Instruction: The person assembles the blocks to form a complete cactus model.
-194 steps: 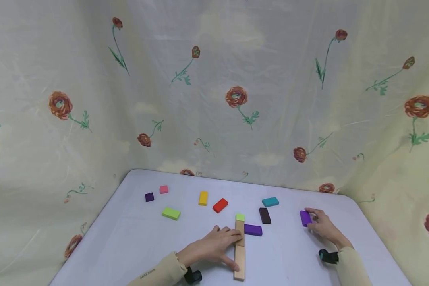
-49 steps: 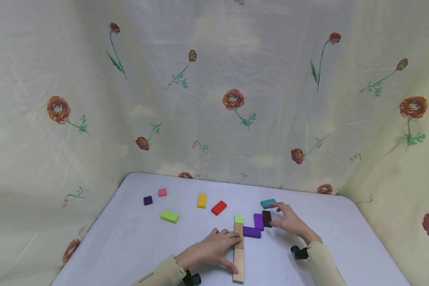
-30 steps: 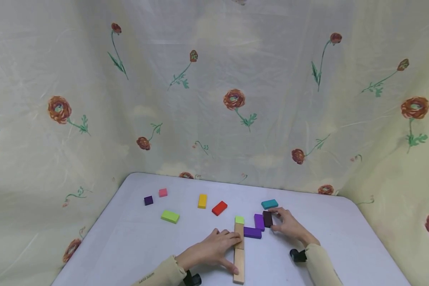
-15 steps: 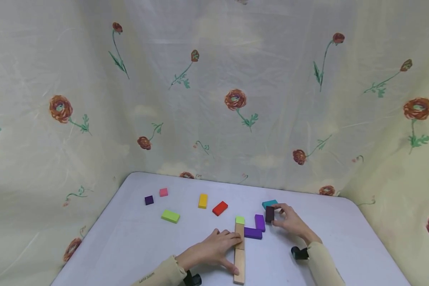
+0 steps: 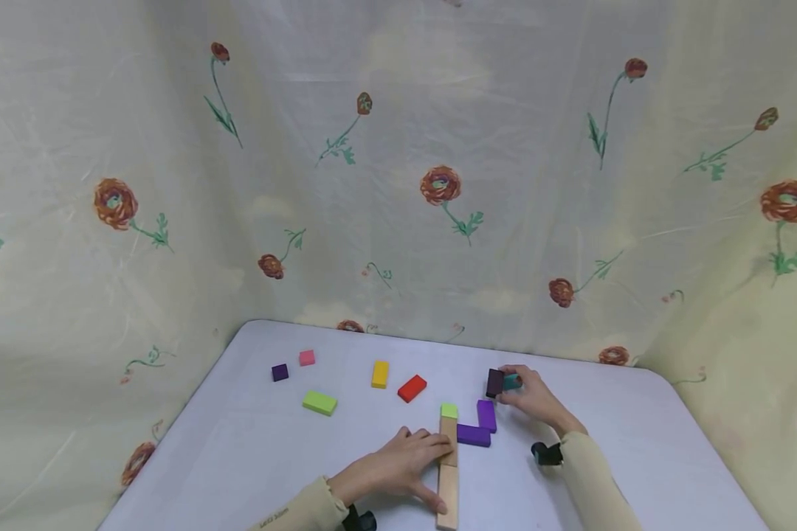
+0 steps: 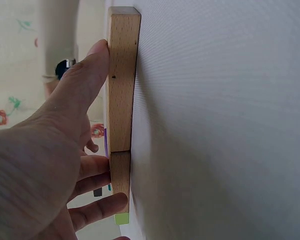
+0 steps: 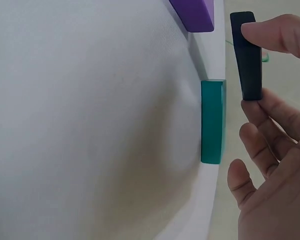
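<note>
My right hand point(image 5: 534, 398) pinches a dark brown, near-black block point(image 7: 246, 60) between thumb and fingertip, raised off the table. Partly hidden behind it is a teal block point(image 7: 212, 121), which lies on the table. Extended fingers and thumb of my left hand point(image 5: 401, 463) rest against two plain wooden blocks point(image 6: 122, 85) laid end to end. A small light-green block point(image 5: 449, 410) sits at their far end. To their right, a dark purple block point(image 5: 474, 435) lies crosswise, and a brighter purple block point(image 5: 487, 415) stands off its far right corner, pointing away.
Loose blocks lie farther left on the white table point(image 5: 239, 457): red point(image 5: 412, 388), yellow point(image 5: 380, 374), light green point(image 5: 319, 403), pink point(image 5: 307, 358) and a small dark purple one point(image 5: 280, 372). A flowered curtain point(image 5: 398, 221) surrounds the table's back and sides.
The bright purple block came from the right to the dark purple one. My right hand then took up the dark block and carried it away from me and slightly left. My left hand stayed put.
</note>
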The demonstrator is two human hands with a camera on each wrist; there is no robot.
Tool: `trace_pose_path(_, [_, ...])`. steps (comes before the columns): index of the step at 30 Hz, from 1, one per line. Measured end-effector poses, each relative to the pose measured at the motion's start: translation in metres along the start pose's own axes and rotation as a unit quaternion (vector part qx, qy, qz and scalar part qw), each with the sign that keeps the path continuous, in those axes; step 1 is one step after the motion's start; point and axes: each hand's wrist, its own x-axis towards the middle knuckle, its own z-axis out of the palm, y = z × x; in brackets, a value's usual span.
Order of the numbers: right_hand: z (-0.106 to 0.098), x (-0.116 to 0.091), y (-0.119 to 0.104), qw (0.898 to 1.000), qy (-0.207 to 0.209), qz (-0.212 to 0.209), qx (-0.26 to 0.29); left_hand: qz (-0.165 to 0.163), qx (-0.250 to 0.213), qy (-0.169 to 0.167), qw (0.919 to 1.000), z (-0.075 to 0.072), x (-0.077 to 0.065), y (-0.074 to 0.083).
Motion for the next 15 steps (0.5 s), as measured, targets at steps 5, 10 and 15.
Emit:
trace_pose_path(5, [0.005,0.005,-0.004,0.999,-0.016,0.034,0.004,0.001,-0.001,-0.001,1.0,0.0,0.0,0.0])
trace_pose_path(10, [0.011,0.01,-0.007,0.999,-0.014,0.036,-0.006,-0.003,-0.005,-0.004,1.0,-0.001,0.001,0.001])
trace_pose_path(15, [0.014,0.014,-0.009,1.0,-0.009,0.022,-0.013,-0.007,-0.009,-0.005,0.9999,0.0,0.001,0.0])
